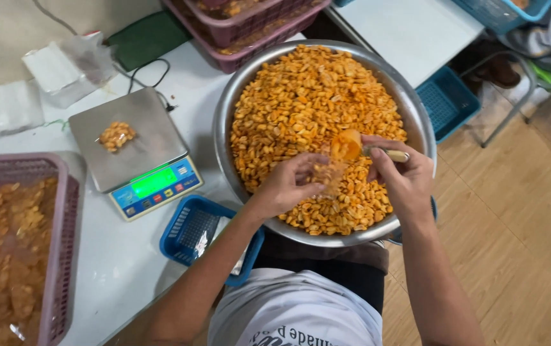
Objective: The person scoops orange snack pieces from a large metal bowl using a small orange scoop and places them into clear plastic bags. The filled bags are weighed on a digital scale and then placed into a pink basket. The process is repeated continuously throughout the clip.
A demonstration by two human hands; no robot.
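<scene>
Head view: one small clear bag (pixel 330 176) is pinched open by the left hand (pixel 288 186) over one steel basin (pixel 416 109) of orange snacks, while one spoon (pixel 352 147), apparently wooden-handled, is gripped by the right hand (pixel 403 176). One filled packet (pixel 116 136) is seen on one scale (pixel 136 150).

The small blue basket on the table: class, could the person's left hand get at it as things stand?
Probably yes: the small blue basket sits open-topped beside the left forearm with nothing over it, but the left hand would first have to let go of its clear bag.
</scene>
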